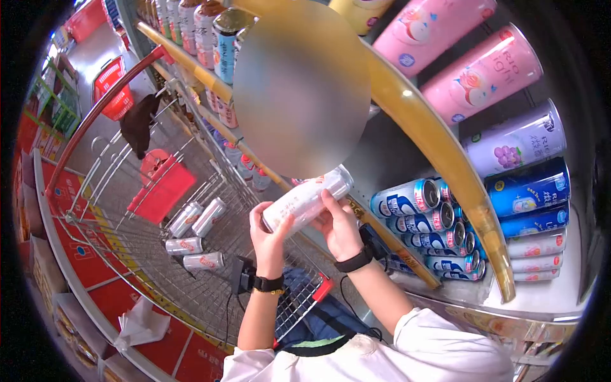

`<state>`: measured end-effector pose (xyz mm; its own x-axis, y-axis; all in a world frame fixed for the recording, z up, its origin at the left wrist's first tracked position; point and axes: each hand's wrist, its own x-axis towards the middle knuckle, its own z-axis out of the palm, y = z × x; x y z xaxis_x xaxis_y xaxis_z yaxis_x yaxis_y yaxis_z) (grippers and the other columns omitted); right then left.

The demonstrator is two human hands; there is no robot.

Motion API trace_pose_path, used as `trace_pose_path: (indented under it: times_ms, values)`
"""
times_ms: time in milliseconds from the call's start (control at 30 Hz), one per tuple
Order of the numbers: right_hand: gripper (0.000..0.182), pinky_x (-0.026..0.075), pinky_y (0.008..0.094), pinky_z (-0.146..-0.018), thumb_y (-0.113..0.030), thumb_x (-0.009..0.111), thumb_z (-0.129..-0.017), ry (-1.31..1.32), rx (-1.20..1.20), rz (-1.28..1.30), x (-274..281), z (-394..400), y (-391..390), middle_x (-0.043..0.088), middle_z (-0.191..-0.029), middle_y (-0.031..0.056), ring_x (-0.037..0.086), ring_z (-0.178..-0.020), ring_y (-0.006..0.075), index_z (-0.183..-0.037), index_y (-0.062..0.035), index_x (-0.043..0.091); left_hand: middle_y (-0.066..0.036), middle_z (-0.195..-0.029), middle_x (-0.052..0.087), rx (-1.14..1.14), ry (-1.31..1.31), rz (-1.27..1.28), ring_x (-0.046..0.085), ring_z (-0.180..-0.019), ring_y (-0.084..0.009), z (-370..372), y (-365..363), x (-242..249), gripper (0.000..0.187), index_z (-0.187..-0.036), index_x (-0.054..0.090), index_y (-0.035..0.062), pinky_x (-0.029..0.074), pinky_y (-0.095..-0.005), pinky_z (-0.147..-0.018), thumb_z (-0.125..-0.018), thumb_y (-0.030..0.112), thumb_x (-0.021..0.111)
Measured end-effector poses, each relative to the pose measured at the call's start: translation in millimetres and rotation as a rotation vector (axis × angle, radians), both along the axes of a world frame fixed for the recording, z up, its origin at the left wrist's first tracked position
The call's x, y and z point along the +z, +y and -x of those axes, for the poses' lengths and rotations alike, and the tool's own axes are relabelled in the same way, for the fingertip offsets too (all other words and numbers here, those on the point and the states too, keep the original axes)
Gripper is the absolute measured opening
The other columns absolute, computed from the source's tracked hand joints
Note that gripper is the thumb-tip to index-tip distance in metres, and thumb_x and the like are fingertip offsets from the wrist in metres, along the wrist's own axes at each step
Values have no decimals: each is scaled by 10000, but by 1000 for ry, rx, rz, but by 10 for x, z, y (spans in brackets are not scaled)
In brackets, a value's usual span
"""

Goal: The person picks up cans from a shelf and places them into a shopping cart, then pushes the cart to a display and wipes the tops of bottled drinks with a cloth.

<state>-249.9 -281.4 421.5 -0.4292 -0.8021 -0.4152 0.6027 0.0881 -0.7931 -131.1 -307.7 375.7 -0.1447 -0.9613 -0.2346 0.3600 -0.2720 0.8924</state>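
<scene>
A silvery-white drink can [305,198] lies tilted between my two hands, in front of the shelf. My left hand [270,232] wraps round its lower left end, thumb on the near side. My right hand [340,229] grips the can near its upper right end, with the thumb along its side. Both wrists carry black straps with small dark devices. To the left, below my hands, the metal shopping cart [146,280] holds several silver cans [203,261] lying on its wire floor.
Blue and white cans [414,223] lie stacked on the shelf at right, beside large pink can shapes [484,76]. A yellow shelf edge [439,127] curves between them. Bottles [191,32] line the upper shelf. A red basket [113,86] stands beyond the cart. A blurred patch hides the top middle.
</scene>
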Motion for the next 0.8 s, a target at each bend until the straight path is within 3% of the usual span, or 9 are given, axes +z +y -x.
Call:
trace_pose_path:
  times_ms: [33, 200, 367, 467, 533, 600, 667, 800]
  values:
    - [378, 478, 288, -750, -224, 655, -780, -4, -32, 16, 23, 49, -15, 560, -1023, 39, 558, -918, 133, -1081, -69, 487, -42, -992, 437, -39, -14, 10, 462, -941, -136, 29, 13, -107, 523, -1057, 436, 22, 401, -265, -820, -640, 101, 742]
    - [325, 478, 273, -708, -49, 695, -710, 207, -151, 166, 139, 145, -91, 618, -867, 64, 603, -775, 138, -987, -6, 531, -78, -1062, 376, -85, -175, 389, 411, -1020, -207, 274, 70, -48, 686, -1075, 430, 37, 348, -326, -908, -497, 118, 791]
    - [376, 488, 278, -710, 10, 696, -676, 318, -184, 225, 136, 444, -158, 591, -908, 64, 600, -793, 141, -993, -1, 495, -85, -1115, 348, -53, -250, 531, 405, -1057, -218, 540, -39, 206, 706, -1155, 414, 37, 345, -338, -931, -545, 63, 769]
    - [411, 490, 281, -723, 37, 699, -659, 441, -269, 374, 291, 445, -231, 579, -919, 72, 598, -808, 146, -1000, 13, 470, -81, -1134, 341, 27, -218, 409, 405, -1066, -215, 528, -108, 137, 678, -1191, 402, 39, 341, -342, -941, -601, 29, 736]
    - [449, 497, 253, -697, 81, 689, -640, 580, -318, 392, 359, 490, -309, 567, -899, 64, 590, -770, 131, -1013, 6, 451, -73, -1144, 364, 82, -275, 360, 413, -1057, -203, 332, -122, -97, 561, -1193, 404, 32, 337, -340, -940, -697, 24, 665]
    - [444, 476, 256, -712, 47, 719, -626, 849, -333, 246, 211, 662, -381, 564, -905, 60, 569, -790, 123, -993, 6, 473, -80, -1155, 403, 121, -286, 120, 430, -1053, -197, 78, -50, -377, 486, -1179, 409, 14, 340, -326, -933, -746, 39, 629]
    - [443, 438, 312, -789, -53, 761, -596, 967, -377, 234, 289, 695, -446, 570, -936, 62, 557, -848, 158, -959, 13, 517, -82, -1147, 444, 118, -183, -91, 454, -1047, -187, -217, 28, -766, 417, -1159, 420, 1, 353, -299, -915, -784, 51, 596]
    - [527, 416, 335, -825, -106, 781, -562, 1082, -362, 145, 190, 781, -559, 564, -973, 102, 547, -905, 208, -998, 12, 509, -95, -1081, 486, 100, -522, -91, 489, -931, -168, -779, 245, -1683, 320, -1046, 489, -4, 397, -289, -832, -763, 88, 607]
